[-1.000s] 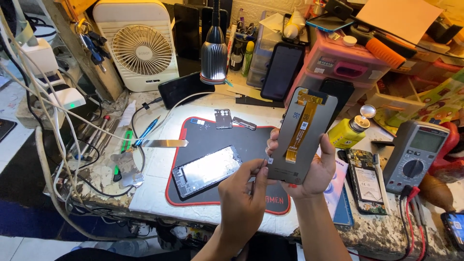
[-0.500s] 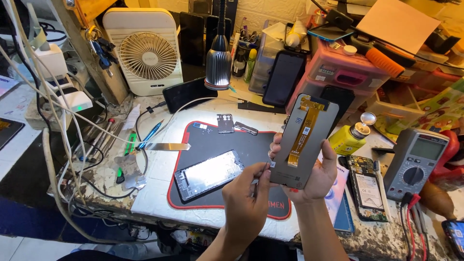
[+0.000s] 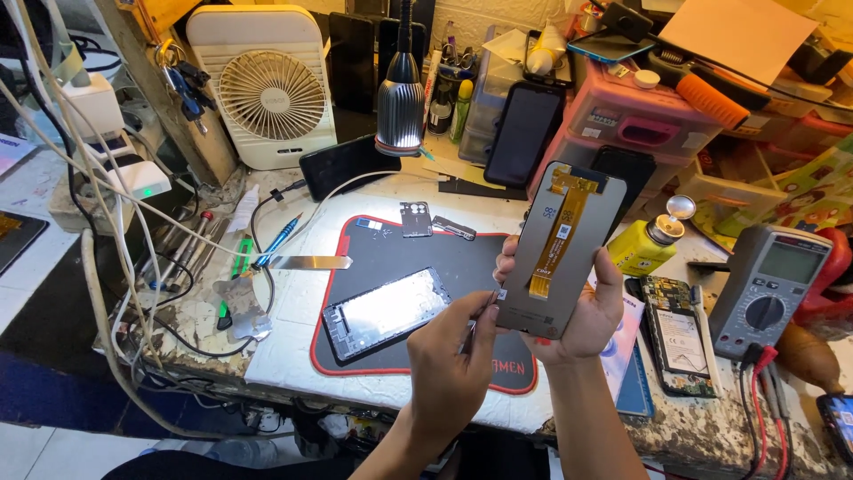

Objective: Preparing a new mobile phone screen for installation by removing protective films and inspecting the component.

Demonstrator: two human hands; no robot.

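Holding the grey rectangular phone screen panel [image 3: 558, 253] upright in right hand [image 3: 577, 311], left hand [image 3: 449, 364] fingers pinching thin metal tweezers [image 3: 474, 327] at its lower edge, above the black red-edged mat [image 3: 391, 249].

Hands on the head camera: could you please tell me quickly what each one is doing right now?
Left hand: closed, pinching a thin tool at the panel's lower edge.
Right hand: closed, holding the phone display panel upright, back side showing.

right hand [image 3: 582, 311] holds a grey display panel [image 3: 558, 253] upright at centre frame, orange flex cable facing the camera. left hand [image 3: 449, 356] touches its lower left edge. phone frame [image 3: 386, 311] lies on black mat [image 3: 400, 258], bench [image 3: 293, 356] centre left.
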